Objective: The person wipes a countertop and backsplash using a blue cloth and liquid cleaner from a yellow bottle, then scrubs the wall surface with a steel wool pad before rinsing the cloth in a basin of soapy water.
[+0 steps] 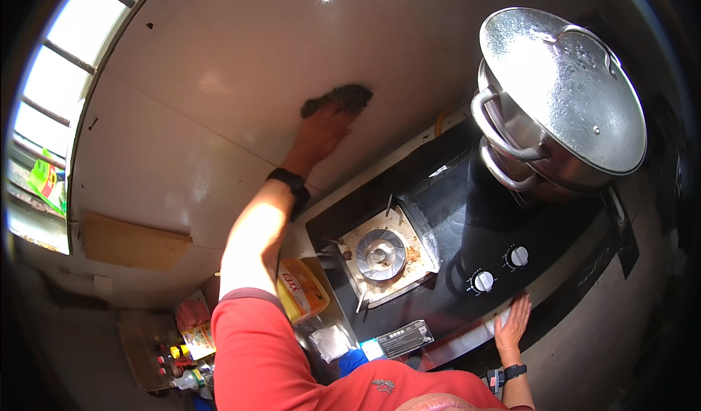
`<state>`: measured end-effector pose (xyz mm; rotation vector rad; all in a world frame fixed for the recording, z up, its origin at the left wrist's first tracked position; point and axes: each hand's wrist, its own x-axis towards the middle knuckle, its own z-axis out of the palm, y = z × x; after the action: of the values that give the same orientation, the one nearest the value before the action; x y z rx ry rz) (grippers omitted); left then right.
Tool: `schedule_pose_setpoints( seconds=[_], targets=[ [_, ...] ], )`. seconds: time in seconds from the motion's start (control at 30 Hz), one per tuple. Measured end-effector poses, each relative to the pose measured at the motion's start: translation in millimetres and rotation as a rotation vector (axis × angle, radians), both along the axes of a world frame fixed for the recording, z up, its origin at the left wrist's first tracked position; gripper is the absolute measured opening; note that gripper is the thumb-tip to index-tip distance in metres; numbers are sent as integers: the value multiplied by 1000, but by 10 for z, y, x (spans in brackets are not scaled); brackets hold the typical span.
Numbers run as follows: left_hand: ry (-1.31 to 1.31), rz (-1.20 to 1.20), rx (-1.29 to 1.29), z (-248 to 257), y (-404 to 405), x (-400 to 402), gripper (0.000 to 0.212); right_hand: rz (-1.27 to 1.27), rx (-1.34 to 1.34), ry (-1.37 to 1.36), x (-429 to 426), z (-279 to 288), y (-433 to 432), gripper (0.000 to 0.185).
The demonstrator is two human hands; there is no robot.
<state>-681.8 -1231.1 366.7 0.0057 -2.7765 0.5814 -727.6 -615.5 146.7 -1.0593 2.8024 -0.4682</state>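
My left hand (323, 129) presses a dark, crumpled cloth (345, 97) against the pale, shiny wall panel (230, 115) behind the stove. Part of the cloth is hidden under the fingers. My right hand (513, 326) lies flat, holding nothing, on the front edge of the counter (471, 338) below the stove's knobs. Between the two hands is a black gas stove (438, 235). Its left burner (380, 255) is uncovered and sits in a stained metal tray (419, 271).
A steel steamer pot (509, 123) with a wet glass lid (580, 104) stands on the stove's right side. Left of the stove is a yellow tub (302, 290). Several bottles (189, 379) are lower left. A barred window (60, 66) is at the far left.
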Motion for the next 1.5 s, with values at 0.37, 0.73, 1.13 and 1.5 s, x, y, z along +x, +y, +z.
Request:
schedule_pose_setpoints(
  seconds=[0.37,0.73,1.13,1.5],
  targets=[
    [32,79,-50,275,-34,-3,50,-234,105,207,-442,-214,-161,79],
    [161,207,-120,1152,-15,-620,42,-217,90,297,-438,-324,-76,78],
    [348,150,-36,1188,388,-1445,47,-247,99,208,-453,-251,-116,72],
    [-335,-101,123,-1758,-331,-73,41,-216,98,207,-476,-210,-182,78]
  ],
)
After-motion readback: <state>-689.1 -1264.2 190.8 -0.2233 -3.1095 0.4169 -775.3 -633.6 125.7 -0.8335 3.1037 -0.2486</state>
